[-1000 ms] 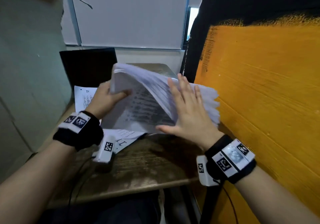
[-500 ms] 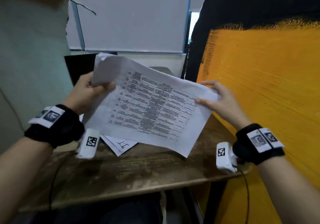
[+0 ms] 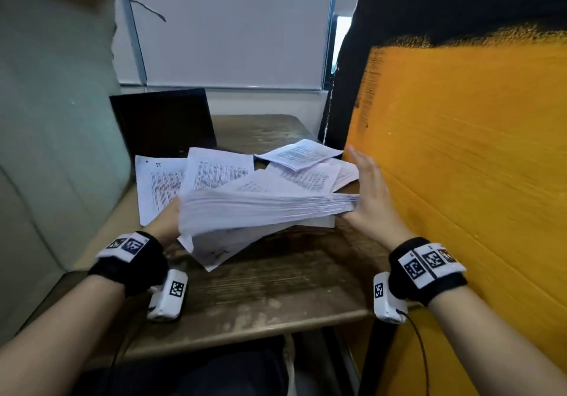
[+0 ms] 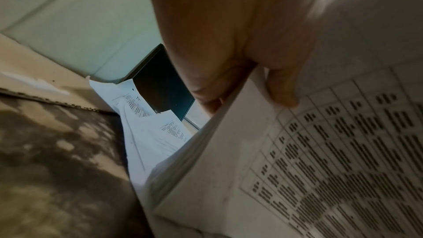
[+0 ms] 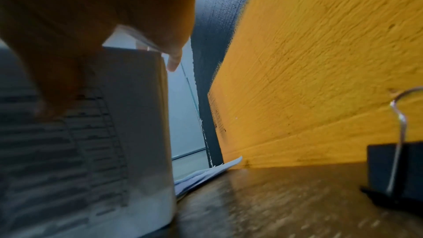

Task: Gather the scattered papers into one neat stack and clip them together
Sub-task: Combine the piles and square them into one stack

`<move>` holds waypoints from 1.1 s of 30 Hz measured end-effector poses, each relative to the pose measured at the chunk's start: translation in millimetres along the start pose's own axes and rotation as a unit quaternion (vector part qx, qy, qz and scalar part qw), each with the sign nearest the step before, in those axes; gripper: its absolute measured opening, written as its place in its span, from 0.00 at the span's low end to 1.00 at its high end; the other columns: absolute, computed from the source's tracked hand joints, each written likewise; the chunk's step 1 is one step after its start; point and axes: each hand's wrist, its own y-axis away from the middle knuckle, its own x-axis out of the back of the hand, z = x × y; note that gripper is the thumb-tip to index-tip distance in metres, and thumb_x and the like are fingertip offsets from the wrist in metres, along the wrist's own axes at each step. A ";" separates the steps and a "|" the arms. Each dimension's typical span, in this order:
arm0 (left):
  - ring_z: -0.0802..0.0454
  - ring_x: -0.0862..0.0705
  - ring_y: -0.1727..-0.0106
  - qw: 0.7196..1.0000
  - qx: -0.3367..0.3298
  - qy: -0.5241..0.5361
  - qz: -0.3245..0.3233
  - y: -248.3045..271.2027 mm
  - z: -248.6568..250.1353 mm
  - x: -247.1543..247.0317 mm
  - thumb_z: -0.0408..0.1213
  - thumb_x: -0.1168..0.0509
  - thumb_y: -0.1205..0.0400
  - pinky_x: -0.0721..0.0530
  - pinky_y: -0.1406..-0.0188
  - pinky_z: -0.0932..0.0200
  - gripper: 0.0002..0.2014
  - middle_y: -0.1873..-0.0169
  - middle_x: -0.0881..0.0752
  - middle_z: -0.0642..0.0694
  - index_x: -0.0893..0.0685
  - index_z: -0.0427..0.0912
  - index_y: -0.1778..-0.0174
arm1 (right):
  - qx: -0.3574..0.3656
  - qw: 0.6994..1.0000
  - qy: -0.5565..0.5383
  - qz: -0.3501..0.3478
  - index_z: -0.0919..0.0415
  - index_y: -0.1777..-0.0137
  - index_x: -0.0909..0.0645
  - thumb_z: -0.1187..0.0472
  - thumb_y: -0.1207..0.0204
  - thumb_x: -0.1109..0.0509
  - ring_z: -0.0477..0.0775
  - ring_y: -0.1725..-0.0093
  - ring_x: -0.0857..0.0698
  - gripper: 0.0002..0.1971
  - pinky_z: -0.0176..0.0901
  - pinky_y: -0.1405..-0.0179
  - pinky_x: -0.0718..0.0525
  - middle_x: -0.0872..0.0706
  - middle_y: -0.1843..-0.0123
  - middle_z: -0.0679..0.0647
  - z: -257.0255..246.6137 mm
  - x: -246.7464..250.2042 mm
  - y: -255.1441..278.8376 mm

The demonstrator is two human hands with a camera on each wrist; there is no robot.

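Note:
A thick stack of printed papers (image 3: 264,208) hangs edge-on and motion-blurred just above the wooden table (image 3: 276,291). My left hand (image 3: 165,222) grips its left end; in the left wrist view the thumb (image 4: 282,90) lies on the printed table sheet (image 4: 320,160) and the fingers curl behind. My right hand (image 3: 369,193) holds straight fingers up, palm flat against the stack's right edge. Loose sheets (image 3: 214,171) lie scattered behind and under the stack. A black binder clip (image 5: 393,169) stands on the table near my right wrist.
A black laptop-like panel (image 3: 165,119) leans at the back left. An orange and black wall (image 3: 460,181) runs close along the table's right side, a pale green wall (image 3: 55,119) along the left. Bare wood shows at the table's front.
The stack, held upright facing me half a second ago, has tipped down to lie edge-on low over the table. My right hand went from pinching its corner to pressing flat against its edge.

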 end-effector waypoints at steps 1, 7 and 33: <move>0.63 0.14 0.52 1.000 -0.026 -0.003 -0.013 3.4 4.4 -2.7 0.57 0.30 0.26 0.17 0.53 0.68 0.29 0.48 0.11 0.61 0.21 0.37 0.38 | 0.007 0.999 0.043 0.007 0.49 0.15 0.50 0.54 0.33 0.20 0.54 0.19 0.41 0.52 0.53 0.23 0.40 0.43 0.17 0.56 0.1 -1.3 3.3; 0.38 0.13 0.44 0.996 0.001 0.033 0.078 -7.7 -2.5 -10.1 0.36 0.31 0.20 0.15 0.41 0.43 0.12 0.46 0.11 0.37 0.16 0.39 0.42 | 0.082 0.977 0.140 0.141 0.56 0.27 0.31 0.66 0.38 0.20 0.60 0.36 0.27 0.38 0.52 0.40 0.27 0.30 0.32 0.61 12.8 -6.8 7.7; 0.52 0.09 0.65 0.972 0.039 0.207 0.108 -18.3 -6.3 -5.8 0.32 0.34 0.19 0.11 0.71 0.58 0.15 0.57 0.09 0.43 0.20 0.36 0.36 | 0.201 0.925 0.322 -0.013 0.65 0.15 0.45 0.64 0.24 0.32 0.63 0.14 0.50 0.39 0.61 0.18 0.45 0.49 0.14 0.63 17.1 -17.3 5.5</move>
